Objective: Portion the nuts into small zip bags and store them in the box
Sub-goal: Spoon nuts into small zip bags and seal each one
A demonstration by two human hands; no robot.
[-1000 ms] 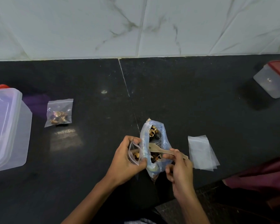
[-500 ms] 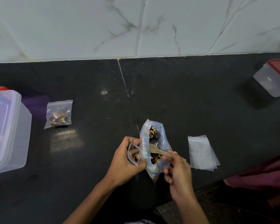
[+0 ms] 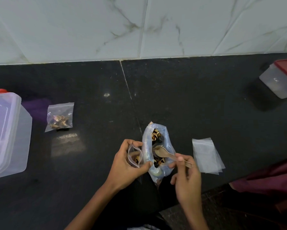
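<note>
From the head view, my left hand [image 3: 126,165] gripped a small zip bag [image 3: 134,156], fingers and thumb curled round it so its mouth stood open; a few nuts showed at its bottom. Just beside it, touching my left thumb, lay the large bluish bag [image 3: 157,151] of nuts on the dark counter [image 3: 189,100], its mouth open and brown and pale shells visible inside. My right hand [image 3: 186,178] pinched the handle of a wooden spoon [image 3: 166,154] between thumb and fingers, and the bowl of the spoon sat inside the large bag's mouth, apparently empty.

To the left, well apart from my hands, one filled small bag [image 3: 59,117] lay flat on the counter with nuts gathered in its lower half. Whether its zip was pressed closed I could not tell. At the far left edge stood a clear plastic box [image 3: 8,135] with red trim, partly out of frame; I could not make out anything inside it. To the right of the large bag lay a small stack of empty zip bags [image 3: 207,155], overlapping; the exact count was unclear. At the far right, near the wall, sat a second clear container [image 3: 279,80] with a red lid.

Counted: one large bag, two small bags holding nuts, one stack of spares, two plastic containers, one spoon.
</note>
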